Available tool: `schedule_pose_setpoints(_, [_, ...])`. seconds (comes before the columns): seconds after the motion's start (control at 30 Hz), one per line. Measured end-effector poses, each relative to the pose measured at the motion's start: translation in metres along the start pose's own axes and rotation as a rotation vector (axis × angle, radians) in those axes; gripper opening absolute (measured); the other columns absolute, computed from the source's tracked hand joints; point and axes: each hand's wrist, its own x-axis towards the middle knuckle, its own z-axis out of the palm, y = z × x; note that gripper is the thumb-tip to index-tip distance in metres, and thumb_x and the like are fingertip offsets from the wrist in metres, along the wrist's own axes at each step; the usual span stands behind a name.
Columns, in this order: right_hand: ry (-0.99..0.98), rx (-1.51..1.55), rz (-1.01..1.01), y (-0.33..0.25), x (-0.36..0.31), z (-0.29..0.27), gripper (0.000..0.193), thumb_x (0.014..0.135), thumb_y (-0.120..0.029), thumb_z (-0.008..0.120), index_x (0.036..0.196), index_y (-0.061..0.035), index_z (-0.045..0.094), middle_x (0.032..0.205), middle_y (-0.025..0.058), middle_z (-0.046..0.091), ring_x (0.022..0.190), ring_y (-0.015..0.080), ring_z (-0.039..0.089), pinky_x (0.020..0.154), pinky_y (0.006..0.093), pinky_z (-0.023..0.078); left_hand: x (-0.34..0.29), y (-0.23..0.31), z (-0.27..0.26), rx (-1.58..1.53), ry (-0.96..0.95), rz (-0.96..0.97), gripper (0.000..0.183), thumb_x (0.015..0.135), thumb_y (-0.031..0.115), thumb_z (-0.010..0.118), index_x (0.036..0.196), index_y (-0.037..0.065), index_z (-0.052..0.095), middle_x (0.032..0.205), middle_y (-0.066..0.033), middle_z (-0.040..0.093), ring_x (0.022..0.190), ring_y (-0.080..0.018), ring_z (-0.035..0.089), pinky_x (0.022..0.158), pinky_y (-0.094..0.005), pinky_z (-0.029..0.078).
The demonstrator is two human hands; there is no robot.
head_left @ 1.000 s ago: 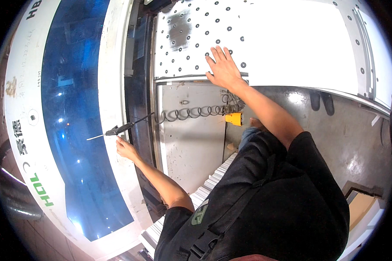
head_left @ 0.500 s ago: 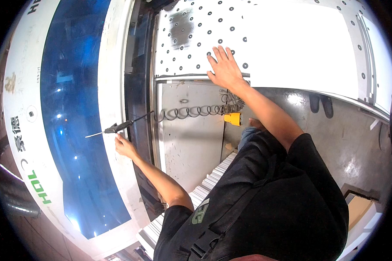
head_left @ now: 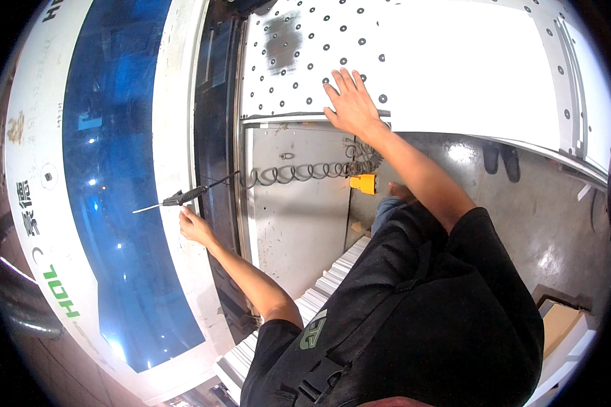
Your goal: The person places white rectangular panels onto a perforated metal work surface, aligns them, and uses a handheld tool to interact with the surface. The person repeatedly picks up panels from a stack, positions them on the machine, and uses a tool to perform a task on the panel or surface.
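My right hand [head_left: 354, 108] lies flat with fingers spread on the near edge of a white bed [head_left: 310, 102] dotted with black round fittings, close to a plain white panel [head_left: 468, 74]. My left hand [head_left: 197, 227] is at the white edge of the machine cover [head_left: 176, 136]. Its thumb side comes right up to a black air blow gun [head_left: 183, 197] with a thin metal nozzle; whether they touch is unclear. The other left fingers are bent and partly hidden. A black coiled hose [head_left: 299, 173] leads from the gun to the right.
A blue window [head_left: 119, 169] runs along the cover. Under the bed's edge are a grey cabinet panel [head_left: 295, 224] and a yellow foot pedal housing [head_left: 363, 184]. White strips [head_left: 336, 268] are stacked beside me. Dark shoes [head_left: 501, 164] stand on the floor at right.
My right hand has shifted very slightly on the bed, its fingertips a touch farther forward. The left hand and the blow gun stay in place.
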Motion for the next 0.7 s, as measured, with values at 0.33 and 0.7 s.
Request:
schedule_pose_setpoints(0.33, [-0.002, 0.001, 0.013, -0.001, -0.003, -0.001, 0.057, 0.097, -0.040, 0.055, 0.142, -0.0041, 0.055, 0.154, 0.0223, 0.041, 0.148, 0.0356, 0.032, 0.124, 0.0505, 0.020, -0.005, -0.007, -0.001, -0.096, 0.033, -0.010, 0.064, 0.109, 0.046, 0.034, 0.117, -0.005, 0.071, 0.104, -0.0304, 0.071, 0.096, -0.0477, 0.065, 0.086, -0.0535, 0.047])
schedule_pose_setpoints(0.7, [0.079, 0.026, -0.005, 0.000, -0.001, 0.008, 0.055, 0.095, -0.038, 0.058, 0.138, -0.0027, 0.058, 0.150, 0.0243, 0.044, 0.145, 0.0378, 0.035, 0.122, 0.0529, 0.023, -0.001, 0.024, -0.017, -0.131, -0.189, -0.127, 0.077, 0.098, 0.059, 0.054, 0.151, 0.005, 0.044, 0.131, -0.0283, 0.062, 0.119, -0.0419, 0.061, 0.102, -0.0471, 0.045])
